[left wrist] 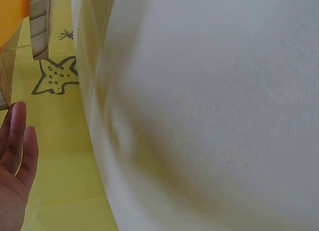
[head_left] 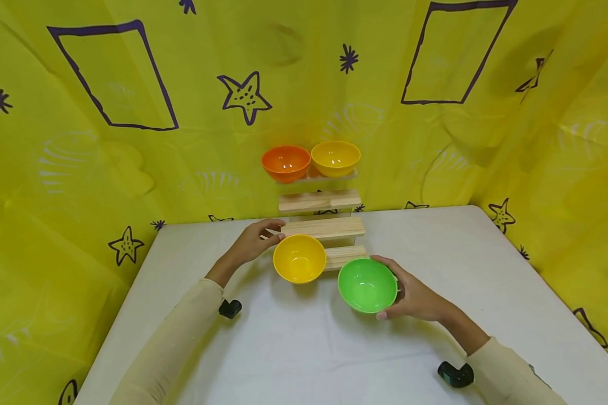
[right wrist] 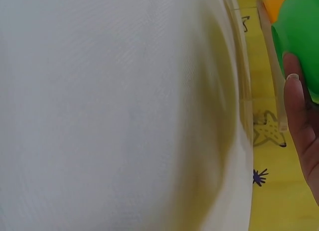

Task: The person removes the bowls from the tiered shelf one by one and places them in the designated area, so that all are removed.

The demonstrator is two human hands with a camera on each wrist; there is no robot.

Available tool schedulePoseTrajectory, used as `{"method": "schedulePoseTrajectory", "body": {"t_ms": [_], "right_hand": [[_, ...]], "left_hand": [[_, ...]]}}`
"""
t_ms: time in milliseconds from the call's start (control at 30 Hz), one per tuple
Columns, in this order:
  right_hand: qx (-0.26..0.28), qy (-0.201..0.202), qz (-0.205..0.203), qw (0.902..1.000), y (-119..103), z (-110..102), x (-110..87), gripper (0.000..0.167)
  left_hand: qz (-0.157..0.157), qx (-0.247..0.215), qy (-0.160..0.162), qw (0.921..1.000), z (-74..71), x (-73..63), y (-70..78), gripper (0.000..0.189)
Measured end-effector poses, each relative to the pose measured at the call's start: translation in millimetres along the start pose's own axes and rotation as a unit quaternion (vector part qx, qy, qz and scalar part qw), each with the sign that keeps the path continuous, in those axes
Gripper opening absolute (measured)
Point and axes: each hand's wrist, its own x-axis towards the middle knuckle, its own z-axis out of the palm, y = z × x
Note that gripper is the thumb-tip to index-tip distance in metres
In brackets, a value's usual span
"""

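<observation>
A wooden step stand (head_left: 322, 228) stands at the back of the white table, with an orange bowl (head_left: 286, 163) and a yellow bowl (head_left: 335, 158) on its top step. Another yellow bowl (head_left: 299, 259) sits low at the stand's left front. My left hand (head_left: 250, 242) is at the stand's left side; its fingertips reach the end of a step, the thumb tip beside the lower yellow bowl's rim. In the left wrist view its fingers (left wrist: 17, 131) look fairly straight. A green bowl (head_left: 367, 286) is gripped at its right side by my right hand (head_left: 410, 295), tilted toward me.
Yellow curtains (head_left: 208, 169) with purple drawings hang behind and along both sides of the white tabletop (head_left: 304, 360). Two bare steps of the stand show below the top one. Black wrist-worn pieces (head_left: 456, 374) stick out beside both sleeves.
</observation>
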Motion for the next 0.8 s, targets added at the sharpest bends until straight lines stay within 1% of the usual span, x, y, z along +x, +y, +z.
{"method": "schedulePoseTrajectory", "body": {"t_ms": [267, 367, 600, 800], "right_hand": [[0.019, -0.037, -0.004, 0.9991, 1, 3, -1.2, 0.11], [0.027, -0.052, -0.008, 0.9983, 0, 4, -2.0, 0.111], [0.025, -0.073, -0.012, 0.997, 1, 6, -3.5, 0.111], [0.022, -0.09, -0.006, 0.9957, 1, 13, -2.4, 0.111]], "left_hand": [[-0.001, 0.002, -0.003, 1.0, 0.3, -0.2, 0.7, 0.044], [0.003, 0.002, -0.001, 1.0, 0.7, 0.5, 1.0, 0.044], [0.013, 0.001, -0.004, 0.9999, 2.6, 2.1, 1.9, 0.044], [0.013, 0.004, -0.001, 0.9999, 1.3, -1.1, 2.8, 0.043]]}}
